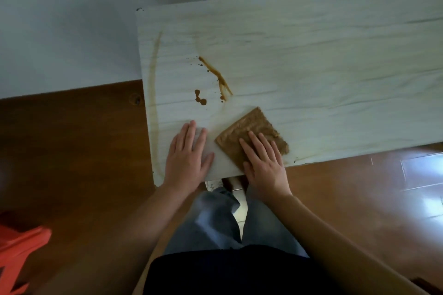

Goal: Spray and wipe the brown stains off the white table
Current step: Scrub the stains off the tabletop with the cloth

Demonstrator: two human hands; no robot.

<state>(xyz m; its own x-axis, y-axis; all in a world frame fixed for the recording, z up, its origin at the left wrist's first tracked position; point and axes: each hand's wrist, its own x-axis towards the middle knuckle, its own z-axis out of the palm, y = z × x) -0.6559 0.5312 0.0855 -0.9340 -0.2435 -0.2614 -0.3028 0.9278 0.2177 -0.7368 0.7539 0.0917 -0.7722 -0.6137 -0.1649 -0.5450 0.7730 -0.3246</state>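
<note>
The right hand [263, 165] presses flat, fingers straight, on the soiled cloth [251, 124] near the front edge of the white table [335, 67]; the left hand [188, 158] rests spread on the tabletop just beside it; the brown streak [215, 74] lies at eleven o'clock from the cloth, its long axis running eleven-to-five toward the cloth's far corner; the blobs [200, 98] sit nearer the left hand; the cloth hand looks better placed to push.

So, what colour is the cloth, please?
The cloth is brown, soiled all over; seen in the head view.
</note>
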